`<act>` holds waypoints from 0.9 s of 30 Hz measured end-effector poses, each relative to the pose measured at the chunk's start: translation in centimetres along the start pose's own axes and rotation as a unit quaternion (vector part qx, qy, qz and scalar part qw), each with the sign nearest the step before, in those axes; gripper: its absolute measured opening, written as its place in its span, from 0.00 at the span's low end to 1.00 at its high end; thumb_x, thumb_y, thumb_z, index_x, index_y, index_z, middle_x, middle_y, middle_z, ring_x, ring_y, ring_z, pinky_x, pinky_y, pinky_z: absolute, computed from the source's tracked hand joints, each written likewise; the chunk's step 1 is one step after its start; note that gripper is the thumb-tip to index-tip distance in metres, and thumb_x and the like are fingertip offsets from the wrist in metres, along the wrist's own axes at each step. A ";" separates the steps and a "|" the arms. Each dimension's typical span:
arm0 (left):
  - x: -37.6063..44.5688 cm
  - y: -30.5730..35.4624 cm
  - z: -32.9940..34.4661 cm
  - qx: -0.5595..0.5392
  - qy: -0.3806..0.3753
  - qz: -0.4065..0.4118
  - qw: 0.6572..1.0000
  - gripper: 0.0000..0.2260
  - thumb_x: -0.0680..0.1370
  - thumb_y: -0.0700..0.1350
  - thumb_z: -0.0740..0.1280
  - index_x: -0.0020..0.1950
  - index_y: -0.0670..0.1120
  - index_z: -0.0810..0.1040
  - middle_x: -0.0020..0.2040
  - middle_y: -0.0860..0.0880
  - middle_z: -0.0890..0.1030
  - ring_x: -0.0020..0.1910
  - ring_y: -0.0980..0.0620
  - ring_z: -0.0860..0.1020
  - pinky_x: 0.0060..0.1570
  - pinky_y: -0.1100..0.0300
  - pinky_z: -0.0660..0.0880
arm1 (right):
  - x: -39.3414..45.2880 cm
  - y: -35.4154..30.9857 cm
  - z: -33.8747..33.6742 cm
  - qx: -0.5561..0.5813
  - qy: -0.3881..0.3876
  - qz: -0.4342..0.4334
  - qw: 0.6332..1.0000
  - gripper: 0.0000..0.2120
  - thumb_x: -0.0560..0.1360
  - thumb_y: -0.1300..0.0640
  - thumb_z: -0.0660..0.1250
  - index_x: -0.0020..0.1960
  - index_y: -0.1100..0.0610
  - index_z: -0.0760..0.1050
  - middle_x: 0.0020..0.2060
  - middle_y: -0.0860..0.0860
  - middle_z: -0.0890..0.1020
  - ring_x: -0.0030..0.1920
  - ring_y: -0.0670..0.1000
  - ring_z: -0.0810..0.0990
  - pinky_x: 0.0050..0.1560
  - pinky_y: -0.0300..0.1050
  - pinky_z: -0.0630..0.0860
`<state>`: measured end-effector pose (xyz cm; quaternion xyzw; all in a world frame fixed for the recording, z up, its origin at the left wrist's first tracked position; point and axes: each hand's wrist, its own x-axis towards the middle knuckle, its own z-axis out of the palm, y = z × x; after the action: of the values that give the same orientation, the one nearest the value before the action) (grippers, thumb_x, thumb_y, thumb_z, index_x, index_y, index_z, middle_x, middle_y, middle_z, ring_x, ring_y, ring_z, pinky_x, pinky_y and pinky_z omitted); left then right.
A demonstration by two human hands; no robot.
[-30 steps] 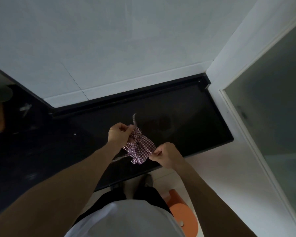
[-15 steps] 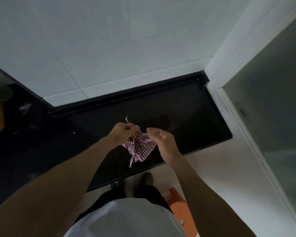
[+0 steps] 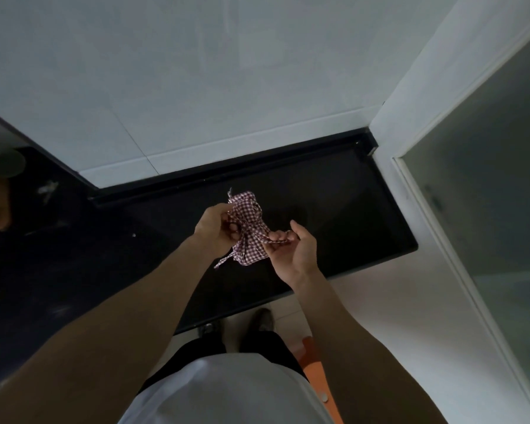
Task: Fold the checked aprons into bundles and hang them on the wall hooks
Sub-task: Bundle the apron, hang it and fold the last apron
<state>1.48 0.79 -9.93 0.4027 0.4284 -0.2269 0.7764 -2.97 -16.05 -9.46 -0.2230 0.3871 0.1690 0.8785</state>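
Right hand turned palm-up since half second ago, now pinching strap end of checked apron bundle between thumb and fingertips, other fingers loosely spread. Left hand higher than before, fingers curled round bundle's middle, gripping it. Bundle held in air between both hands, above black countertop; one strap dangles below. White tiled wall behind. Orange stool by feet.
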 end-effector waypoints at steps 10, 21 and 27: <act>-0.2 -0.5 1.7 0.396 0.105 0.103 0.906 0.16 0.79 0.56 0.68 0.47 0.43 0.77 0.38 0.48 0.78 0.32 0.55 0.74 0.30 0.63 0.69 | 0.7 -0.8 1.7 -0.079 -0.024 -0.079 0.993 0.20 0.84 0.58 0.55 0.33 0.56 0.65 0.27 0.52 0.64 0.30 0.51 0.69 0.51 0.52 0.76; 0.6 1.2 0.1 0.316 0.204 0.097 0.922 0.31 0.80 0.52 0.67 0.79 0.46 0.57 0.58 0.43 0.78 0.50 0.46 0.80 0.48 0.55 0.76 | -0.8 -1.4 2.9 -0.268 -0.081 0.043 0.959 0.25 0.86 0.52 0.51 0.30 0.53 0.66 0.25 0.48 0.60 0.26 0.48 0.59 0.40 0.46 0.69; 0.5 1.5 0.2 0.286 0.126 0.106 0.944 0.19 0.77 0.57 0.70 0.53 0.40 0.79 0.45 0.43 0.80 0.41 0.48 0.80 0.49 0.52 0.80 | -0.9 -1.0 2.4 -0.342 -0.094 -0.031 0.934 0.21 0.86 0.53 0.52 0.34 0.53 0.65 0.27 0.48 0.64 0.29 0.47 0.63 0.45 0.47 0.69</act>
<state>2.89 1.44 -9.62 0.6758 0.3952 -0.2035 0.5879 -1.65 -15.74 -7.13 -0.5050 0.2141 0.2846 0.7862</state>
